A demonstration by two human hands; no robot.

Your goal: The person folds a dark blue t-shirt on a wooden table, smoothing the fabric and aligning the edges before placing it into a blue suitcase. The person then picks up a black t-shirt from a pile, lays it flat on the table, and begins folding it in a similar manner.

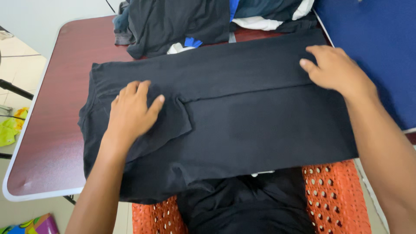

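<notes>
A black t-shirt (242,117) lies spread across the table, its sides folded inward so it forms a long band. My left hand (132,110) rests flat on its left part, fingers spread over a folded sleeve. My right hand (333,69) presses on the far right edge of the shirt, fingers together and laid on the cloth. Neither hand grips anything.
The dark red table (47,130) has a white rim. A pile of dark, white and blue clothes (182,21) sits at its far edge. An orange perforated basket (338,199) with black cloth inside stands below the near edge. A blue panel (377,47) stands at the right.
</notes>
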